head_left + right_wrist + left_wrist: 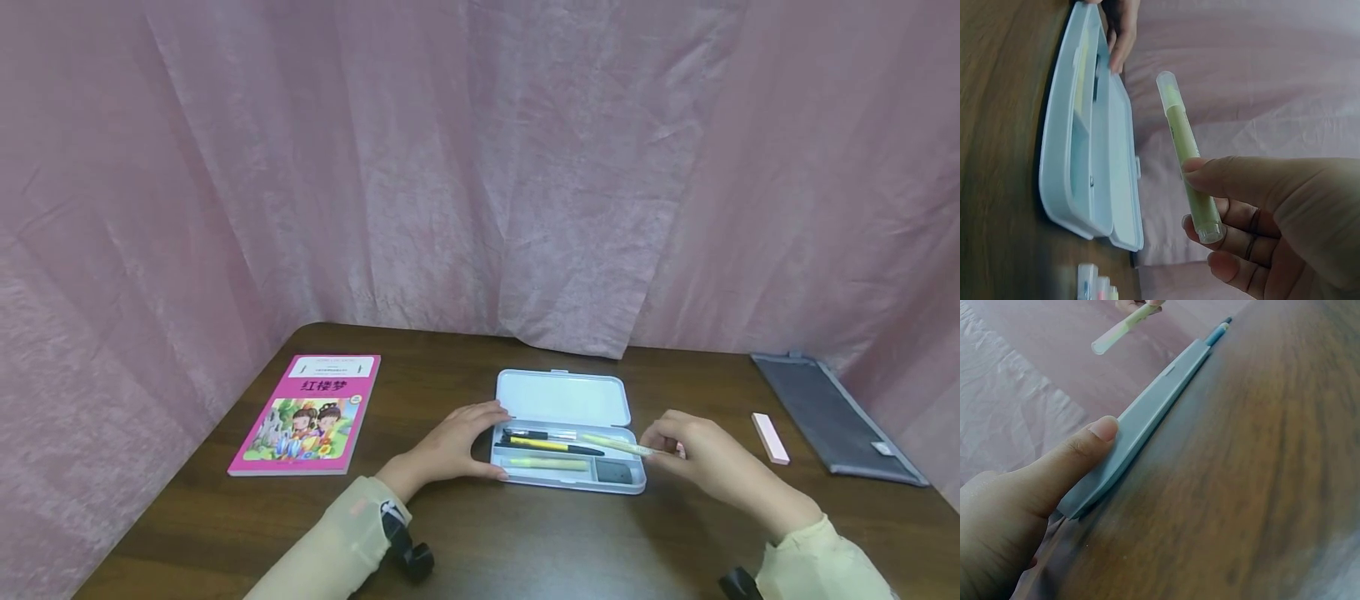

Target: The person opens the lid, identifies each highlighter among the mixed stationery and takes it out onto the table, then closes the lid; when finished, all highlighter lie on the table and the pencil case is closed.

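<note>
An open pale blue pencil case lies on the brown table with its lid tipped back. At its left end my left hand holds it, thumb by the front corner and fingers toward the back; the thumb presses the front wall. My right hand pinches a yellow-green highlighter with a clear cap between thumb and fingers, close over the case's right end. Inside the case are a yellow-and-black pen, a dark pen, a pale yellow stick-like thing and a dark grey block.
A pink picture-covered book lies at the left. To the right are a narrow white-and-pink bar and a flat grey pouch with a small white tag. A pink curtain hangs behind the table's back edge.
</note>
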Available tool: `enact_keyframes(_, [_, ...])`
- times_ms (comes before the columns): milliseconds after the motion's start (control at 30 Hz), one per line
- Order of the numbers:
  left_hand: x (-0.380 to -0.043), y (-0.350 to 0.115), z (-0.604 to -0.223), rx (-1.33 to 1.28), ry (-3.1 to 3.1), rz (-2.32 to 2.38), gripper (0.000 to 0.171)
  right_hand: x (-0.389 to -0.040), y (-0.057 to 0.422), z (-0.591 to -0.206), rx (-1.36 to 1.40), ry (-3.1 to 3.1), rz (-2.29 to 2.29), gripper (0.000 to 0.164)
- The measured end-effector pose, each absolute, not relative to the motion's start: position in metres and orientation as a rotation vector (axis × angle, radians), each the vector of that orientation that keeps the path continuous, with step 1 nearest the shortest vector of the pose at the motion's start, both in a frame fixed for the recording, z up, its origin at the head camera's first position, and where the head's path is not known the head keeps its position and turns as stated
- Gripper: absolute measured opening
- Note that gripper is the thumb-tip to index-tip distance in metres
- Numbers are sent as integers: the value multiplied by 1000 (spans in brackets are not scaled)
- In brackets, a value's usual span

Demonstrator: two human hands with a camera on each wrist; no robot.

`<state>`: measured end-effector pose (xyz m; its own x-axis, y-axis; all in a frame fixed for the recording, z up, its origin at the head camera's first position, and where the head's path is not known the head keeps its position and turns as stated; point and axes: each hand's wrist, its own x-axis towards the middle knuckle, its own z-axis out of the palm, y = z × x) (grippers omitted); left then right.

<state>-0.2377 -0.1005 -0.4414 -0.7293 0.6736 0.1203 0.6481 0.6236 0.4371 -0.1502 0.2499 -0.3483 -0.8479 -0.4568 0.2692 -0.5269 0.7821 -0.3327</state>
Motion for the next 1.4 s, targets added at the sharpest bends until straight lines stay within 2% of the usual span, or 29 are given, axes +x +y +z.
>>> enact_keyframes(433, [-238,-101,-442,1112,2780,701,81,-144,275,-375,788,-2621,572,24])
enact_keyframes(1400, [-239,-102,-442,1119,2774,685,81,-131,323,-411,633,-2596,602,27])
